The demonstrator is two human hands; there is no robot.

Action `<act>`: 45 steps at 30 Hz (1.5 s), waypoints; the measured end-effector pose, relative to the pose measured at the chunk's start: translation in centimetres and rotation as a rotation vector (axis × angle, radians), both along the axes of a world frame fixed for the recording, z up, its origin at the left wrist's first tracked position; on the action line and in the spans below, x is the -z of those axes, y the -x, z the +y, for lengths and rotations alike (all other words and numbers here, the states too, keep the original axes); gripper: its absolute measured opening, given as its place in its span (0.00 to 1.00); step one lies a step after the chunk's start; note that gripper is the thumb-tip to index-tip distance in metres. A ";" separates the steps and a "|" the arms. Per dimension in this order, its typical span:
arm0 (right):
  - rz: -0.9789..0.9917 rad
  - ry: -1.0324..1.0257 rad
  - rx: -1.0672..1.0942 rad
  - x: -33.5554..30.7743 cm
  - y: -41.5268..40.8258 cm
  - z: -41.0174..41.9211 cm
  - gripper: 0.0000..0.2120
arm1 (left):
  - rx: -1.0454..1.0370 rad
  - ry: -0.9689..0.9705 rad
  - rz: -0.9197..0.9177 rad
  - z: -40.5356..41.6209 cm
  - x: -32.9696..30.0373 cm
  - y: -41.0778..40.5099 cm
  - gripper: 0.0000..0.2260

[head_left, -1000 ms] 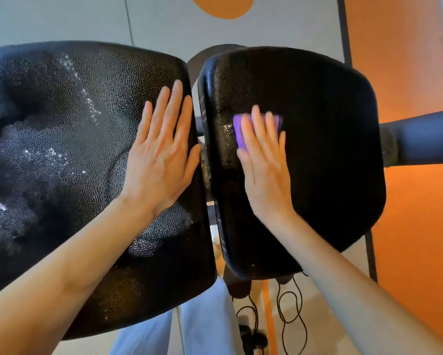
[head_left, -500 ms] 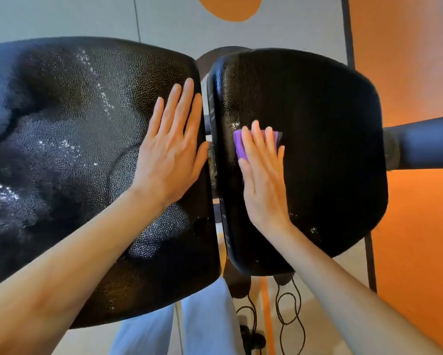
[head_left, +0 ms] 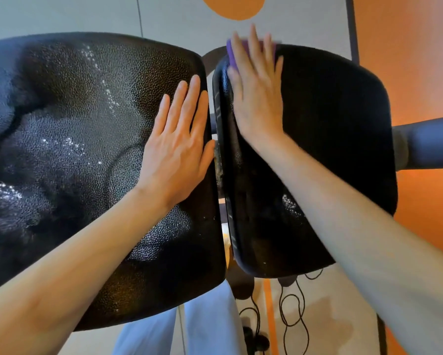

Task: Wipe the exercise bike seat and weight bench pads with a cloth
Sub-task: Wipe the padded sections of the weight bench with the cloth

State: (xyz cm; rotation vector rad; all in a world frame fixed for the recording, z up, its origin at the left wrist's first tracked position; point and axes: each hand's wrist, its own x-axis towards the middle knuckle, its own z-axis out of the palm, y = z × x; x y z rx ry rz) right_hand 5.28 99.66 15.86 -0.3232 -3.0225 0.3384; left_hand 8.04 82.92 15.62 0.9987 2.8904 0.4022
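Two black pebble-textured pads, wiped by hand.

The left pad point(head_left: 74, 149), flecked with glossy highlights, is pressed by the flat left hand point(head_left: 176, 147), fingers straight. On the right pad point(head_left: 330, 149), the purple cloth point(head_left: 232, 51) is pressed at the far edge under the outstretched right hand point(head_left: 256, 90).

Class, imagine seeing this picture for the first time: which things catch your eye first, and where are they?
Two big black pads fill the view side by side. The left hand lies flat on the left pad, near its inner edge. The right hand presses a purple cloth at the far edge of the right pad.
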 end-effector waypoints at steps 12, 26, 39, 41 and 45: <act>-0.025 -0.133 -0.157 0.0 0.1 -1.4 0.21 | -0.003 0.001 0.005 0.0 0.1 -0.1 0.29; -0.067 -0.123 -0.078 0.3 -4.0 -3.2 0.23 | 0.015 -0.027 -0.017 0.0 -0.2 0.0 0.28; -0.082 0.069 -0.093 0.0 -8.7 -3.1 0.25 | 0.052 -0.036 -0.065 -0.3 -1.3 -1.1 0.28; -0.124 0.149 -0.133 -0.9 -14.6 -3.7 0.25 | 0.062 -0.045 -0.092 -0.6 -1.7 -3.0 0.28; -0.166 0.243 -0.108 -1.4 -15.4 -3.9 0.25 | 0.074 -0.036 -0.146 -1.1 -1.5 -6.9 0.30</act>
